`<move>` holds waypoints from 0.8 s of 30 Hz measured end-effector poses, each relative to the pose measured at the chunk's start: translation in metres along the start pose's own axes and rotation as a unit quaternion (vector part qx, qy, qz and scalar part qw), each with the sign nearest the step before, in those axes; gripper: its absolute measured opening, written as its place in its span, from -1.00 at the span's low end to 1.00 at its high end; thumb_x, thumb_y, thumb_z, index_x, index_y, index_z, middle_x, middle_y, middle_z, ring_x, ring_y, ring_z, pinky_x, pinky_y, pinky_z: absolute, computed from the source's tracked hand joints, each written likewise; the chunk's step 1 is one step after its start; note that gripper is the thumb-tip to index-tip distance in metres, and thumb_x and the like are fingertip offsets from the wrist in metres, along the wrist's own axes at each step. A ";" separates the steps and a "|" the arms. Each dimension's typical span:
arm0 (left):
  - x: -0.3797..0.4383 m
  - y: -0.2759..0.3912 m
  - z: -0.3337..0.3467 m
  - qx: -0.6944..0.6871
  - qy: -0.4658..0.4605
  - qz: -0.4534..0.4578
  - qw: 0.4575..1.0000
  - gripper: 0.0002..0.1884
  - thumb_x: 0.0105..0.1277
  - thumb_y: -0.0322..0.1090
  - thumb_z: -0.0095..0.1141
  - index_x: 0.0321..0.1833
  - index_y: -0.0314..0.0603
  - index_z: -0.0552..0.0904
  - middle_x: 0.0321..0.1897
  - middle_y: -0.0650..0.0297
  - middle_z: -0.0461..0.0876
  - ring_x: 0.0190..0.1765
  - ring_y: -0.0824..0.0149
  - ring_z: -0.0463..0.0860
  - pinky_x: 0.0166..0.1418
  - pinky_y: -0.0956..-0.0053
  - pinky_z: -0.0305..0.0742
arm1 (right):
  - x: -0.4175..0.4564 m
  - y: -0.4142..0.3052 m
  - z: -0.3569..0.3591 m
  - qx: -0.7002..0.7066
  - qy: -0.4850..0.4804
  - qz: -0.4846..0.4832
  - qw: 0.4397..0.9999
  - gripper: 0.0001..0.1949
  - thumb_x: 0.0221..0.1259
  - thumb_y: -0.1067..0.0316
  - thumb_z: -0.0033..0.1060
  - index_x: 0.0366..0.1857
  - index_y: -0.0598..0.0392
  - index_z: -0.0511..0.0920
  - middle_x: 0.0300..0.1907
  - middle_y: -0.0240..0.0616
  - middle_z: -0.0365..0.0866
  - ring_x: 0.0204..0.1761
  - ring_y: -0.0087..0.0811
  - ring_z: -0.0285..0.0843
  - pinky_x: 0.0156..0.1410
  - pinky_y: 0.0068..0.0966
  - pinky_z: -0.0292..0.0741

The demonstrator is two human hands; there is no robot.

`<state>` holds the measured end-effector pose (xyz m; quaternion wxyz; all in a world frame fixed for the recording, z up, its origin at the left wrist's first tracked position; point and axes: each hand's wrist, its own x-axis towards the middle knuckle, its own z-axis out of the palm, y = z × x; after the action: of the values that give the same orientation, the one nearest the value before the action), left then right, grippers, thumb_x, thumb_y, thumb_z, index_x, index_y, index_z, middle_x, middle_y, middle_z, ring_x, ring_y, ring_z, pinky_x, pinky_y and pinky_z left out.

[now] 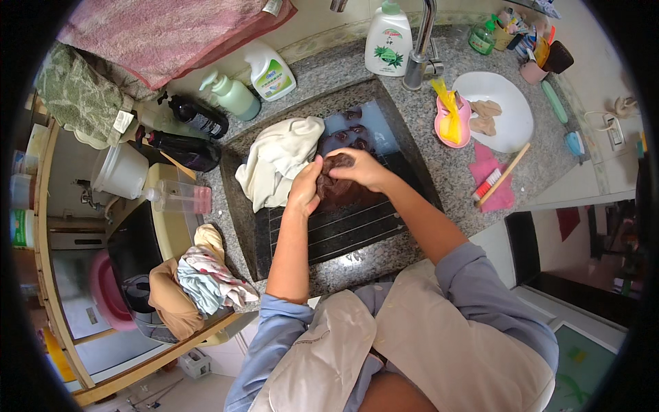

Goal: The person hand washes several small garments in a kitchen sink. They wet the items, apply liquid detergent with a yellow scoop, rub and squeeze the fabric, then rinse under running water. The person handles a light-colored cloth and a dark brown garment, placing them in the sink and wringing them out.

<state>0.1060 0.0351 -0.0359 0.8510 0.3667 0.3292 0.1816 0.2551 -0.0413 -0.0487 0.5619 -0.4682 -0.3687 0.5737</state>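
Observation:
Both hands hold a wet, dark brown cloth (335, 191) over a dark stone sink (329, 232) with a ribbed slope. My left hand (307, 189) grips its left side, fingers and thumb closed on it. My right hand (359, 167) pinches its upper part. More of the brown cloth hangs below my hands; its lower end lies over the ribbed surface. Cloudy bluish water (378, 126) stands at the sink's back, with dark brown fabric bulging out of it. A cream-white cloth (285, 154) lies bunched at the sink's left, close beside my left hand.
Bottles, among them a white detergent bottle (387, 44) and a green pump bottle (234, 98), line the back and left. Right of the faucet (419, 56) are a pink soap dish (441, 129), a white basin (520, 116) and a brush (489, 184). Crumpled clothes (206, 280) lie at the left.

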 end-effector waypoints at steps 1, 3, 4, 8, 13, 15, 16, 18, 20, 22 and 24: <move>-0.003 -0.003 -0.006 0.005 0.010 0.019 1.000 -0.68 0.41 -0.10 -0.05 -0.06 -0.25 0.51 -0.20 0.21 0.61 -0.19 0.36 0.62 -0.10 0.50 0.55 | 0.002 -0.002 -0.007 0.034 0.052 -0.017 0.998 -0.75 0.12 0.51 0.20 -0.10 0.16 0.52 -0.19 -0.31 0.58 -0.16 -0.47 0.55 0.03 -0.50 0.48; -0.005 -0.011 -0.014 0.014 0.029 0.053 0.998 -0.70 0.39 -0.13 -0.01 -0.08 -0.26 0.52 -0.23 0.23 0.61 -0.20 0.39 0.62 -0.11 0.54 0.55 | 0.001 -0.013 -0.016 0.115 0.113 -0.003 0.987 -0.81 0.12 0.51 0.20 -0.17 0.15 0.53 -0.21 -0.31 0.58 -0.17 -0.47 0.56 -0.01 -0.50 0.50; 0.000 -0.015 -0.010 0.014 0.065 0.043 0.997 -0.71 0.34 -0.07 0.05 -0.20 -0.18 0.51 -0.34 0.30 0.57 -0.29 0.43 0.60 -0.22 0.52 0.54 | 0.000 -0.015 -0.011 0.102 0.126 -0.017 0.987 -0.83 0.10 0.50 0.21 -0.20 0.14 0.54 -0.22 -0.32 0.58 -0.17 -0.47 0.56 -0.05 -0.51 0.51; 0.028 -0.030 -0.012 -0.184 0.126 0.015 0.975 -0.58 0.31 0.12 0.00 -0.54 -0.01 0.36 -0.58 0.39 0.40 -0.48 0.45 0.42 -0.45 0.50 0.34 | -0.005 0.004 0.052 -0.256 0.147 -0.269 0.917 -0.89 0.00 0.32 0.29 -0.44 0.05 0.56 -0.40 -0.37 0.56 -0.34 -0.46 0.57 -0.23 -0.48 0.50; 0.002 -0.018 0.043 -0.183 0.185 -0.089 0.962 -0.65 0.36 0.09 -0.07 -0.16 0.00 0.57 -0.19 0.26 0.59 -0.18 0.28 0.57 -0.12 0.35 0.46 | 0.011 0.007 0.027 -0.508 0.319 -0.235 0.765 -0.83 -0.10 0.19 0.22 -0.69 -0.03 0.51 -0.62 -0.34 0.47 -0.51 -0.26 0.54 -0.45 -0.31 0.46; 0.009 -0.012 0.044 -0.153 0.192 -0.058 0.968 -0.61 0.20 0.20 0.08 -0.25 0.04 0.56 -0.26 0.29 0.63 -0.15 0.26 0.59 -0.11 0.35 0.49 | 0.014 0.014 0.031 -0.473 0.328 -0.313 0.755 -0.88 -0.11 0.21 0.21 -0.65 -0.06 0.54 -0.55 -0.33 0.52 -0.48 -0.23 0.55 -0.44 -0.32 0.47; 0.031 -0.026 0.013 -0.195 0.059 -0.010 0.979 -0.62 0.21 0.18 0.07 -0.25 0.04 0.55 -0.27 0.30 0.62 -0.16 0.28 0.59 -0.13 0.36 0.50 | 0.010 0.011 0.051 -0.454 0.305 -0.384 0.744 -0.88 -0.10 0.21 0.21 -0.64 -0.06 0.55 -0.53 -0.33 0.53 -0.48 -0.22 0.55 -0.45 -0.32 0.47; 0.056 -0.038 -0.029 -0.248 -0.253 0.037 0.934 -0.65 0.25 0.14 0.05 -0.27 0.03 0.55 -0.29 0.32 0.61 -0.19 0.31 0.59 -0.17 0.37 0.51 | -0.010 -0.011 0.075 -0.449 0.255 -0.371 0.772 -0.89 -0.10 0.26 0.22 -0.62 -0.02 0.54 -0.54 -0.30 0.50 -0.50 -0.20 0.52 -0.46 -0.32 0.45; 0.045 -0.047 -0.018 -0.241 -0.071 -0.039 0.967 -0.66 0.30 0.13 -0.01 -0.28 0.03 0.54 -0.33 0.31 0.60 -0.24 0.31 0.60 -0.21 0.37 0.53 | -0.004 0.001 0.061 -0.468 0.250 -0.332 0.780 -0.90 -0.10 0.25 0.22 -0.61 -0.02 0.54 -0.53 -0.31 0.49 -0.49 -0.21 0.52 -0.46 -0.32 0.46; 0.006 -0.013 0.045 -0.141 0.162 -0.050 0.975 -0.67 0.28 0.08 0.04 -0.26 -0.02 0.53 -0.27 0.30 0.60 -0.18 0.32 0.59 -0.14 0.38 0.52 | 0.009 0.006 0.033 -0.493 0.324 -0.271 0.761 -0.89 -0.12 0.22 0.22 -0.60 -0.05 0.55 -0.53 -0.34 0.48 -0.49 -0.23 0.53 -0.45 -0.33 0.47; 0.018 -0.019 0.015 -0.181 -0.003 -0.012 0.983 -0.67 0.35 0.06 -0.06 -0.24 -0.04 0.53 -0.32 0.32 0.57 -0.24 0.34 0.57 -0.20 0.40 0.51 | 0.002 -0.003 0.051 -0.469 0.318 -0.303 0.766 -0.89 -0.13 0.28 0.23 -0.65 -0.02 0.52 -0.54 -0.28 0.45 -0.46 -0.21 0.51 -0.45 -0.33 0.46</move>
<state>0.1307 0.0244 -0.0500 0.9065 0.2033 0.2924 0.2266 0.2074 -0.0340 -0.0314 0.5022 -0.6929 -0.5147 -0.0528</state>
